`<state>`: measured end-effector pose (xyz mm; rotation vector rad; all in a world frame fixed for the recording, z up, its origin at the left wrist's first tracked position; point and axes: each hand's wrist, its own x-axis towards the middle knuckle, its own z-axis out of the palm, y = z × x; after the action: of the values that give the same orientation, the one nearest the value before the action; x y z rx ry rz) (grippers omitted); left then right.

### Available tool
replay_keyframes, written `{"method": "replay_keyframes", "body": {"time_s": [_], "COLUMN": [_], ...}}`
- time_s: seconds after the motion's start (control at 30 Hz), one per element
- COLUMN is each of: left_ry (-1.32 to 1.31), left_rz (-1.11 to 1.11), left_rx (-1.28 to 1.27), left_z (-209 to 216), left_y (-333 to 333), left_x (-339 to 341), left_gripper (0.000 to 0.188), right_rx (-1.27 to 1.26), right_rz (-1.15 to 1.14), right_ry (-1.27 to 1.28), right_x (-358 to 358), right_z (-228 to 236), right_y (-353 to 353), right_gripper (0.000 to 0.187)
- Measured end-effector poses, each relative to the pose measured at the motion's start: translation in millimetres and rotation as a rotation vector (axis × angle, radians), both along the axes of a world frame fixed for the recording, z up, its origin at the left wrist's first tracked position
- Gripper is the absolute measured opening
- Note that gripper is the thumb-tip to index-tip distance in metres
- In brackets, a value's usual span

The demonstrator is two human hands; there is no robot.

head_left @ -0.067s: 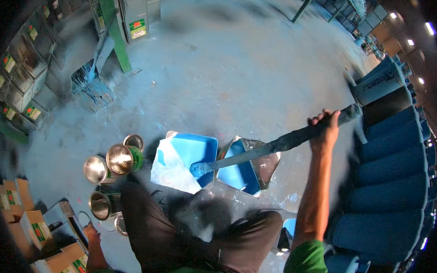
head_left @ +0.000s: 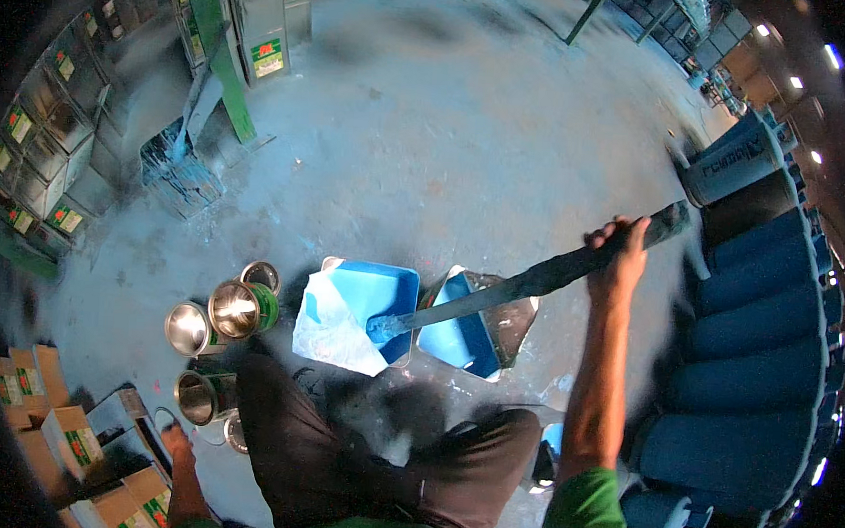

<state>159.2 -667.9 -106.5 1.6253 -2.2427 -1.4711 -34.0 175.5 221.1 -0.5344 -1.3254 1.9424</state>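
Observation:
My right hand [head_left: 620, 252] is closed round the upper part of a long, paint-caked stirring stick [head_left: 527, 281]. The stick slants down to the left, its lower end in the blue paint of an open square tin [head_left: 369, 290]. A torn whitish sheet [head_left: 328, 328] covers the left part of that tin. Beside it stands a second tin [head_left: 467, 333] with blue paint inside and a dark folded-back lid; the stick passes above it. Down at the lower left, my left hand [head_left: 177, 439] is closed at a thin wire handle [head_left: 163, 417]; its fingers show only partly.
Several round empty cans [head_left: 235, 310] stand left of my knee. Cardboard boxes [head_left: 71, 442] are at the lower left. Large blue drums [head_left: 746, 377] line the right side. A paint-smeared container [head_left: 181, 170] stands near a green post [head_left: 220, 72], by stacked square tins [head_left: 54, 178].
My right hand and the stick's upper end have shifted slightly left and toward me. The stick's lower end stays in the paint. My left hand is nearly unmoved.

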Motion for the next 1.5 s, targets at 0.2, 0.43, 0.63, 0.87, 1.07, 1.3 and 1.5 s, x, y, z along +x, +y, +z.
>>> {"method": "replay_keyframes", "body": {"time_s": [0.2,0.43,0.63,0.87,1.07,1.3,1.5], "left_ry": [0.682,0.993,1.065,0.938,0.991,1.01,0.755], "left_rz": [-1.151,-1.292,-1.304,-1.169,-1.063,-0.959,-0.851], "left_rx": [-0.23,0.317,0.141,-0.035,-0.192,-0.231,-0.042], "left_z": [225.8,524.6,535.2,459.7,436.9,435.9,328.0], "left_y": [319.8,575.1,593.7,627.1,630.7,612.6,615.5], "left_x": [-138.0,-156.1,-129.1,-73.0,-43.4,-76.7,-143.2], "left_gripper": [0.044,0.068,0.027,0.03,0.026,0.026,0.041], "right_rx": [0.062,0.359,0.504,0.771,0.727,0.815,0.85], "right_rz": [0.268,0.371,0.367,0.86,1.059,1.133,1.139], "right_ry": [0.199,0.211,0.163,-0.089,-0.071,-0.139,-0.376], "right_x": [19.3,86.0,138.9,204.3,245.8,213.6,128.4], "right_z": [152.5,354.0,399.7,347.3,323.4,353.3,304.0], "right_y": [-119.9,-175.6,-167.9,-110.3,-83.7,-97.0,-129.3], "right_gripper": [0.046,0.051,0.045,0.035,0.018,0.019,0.03]}}
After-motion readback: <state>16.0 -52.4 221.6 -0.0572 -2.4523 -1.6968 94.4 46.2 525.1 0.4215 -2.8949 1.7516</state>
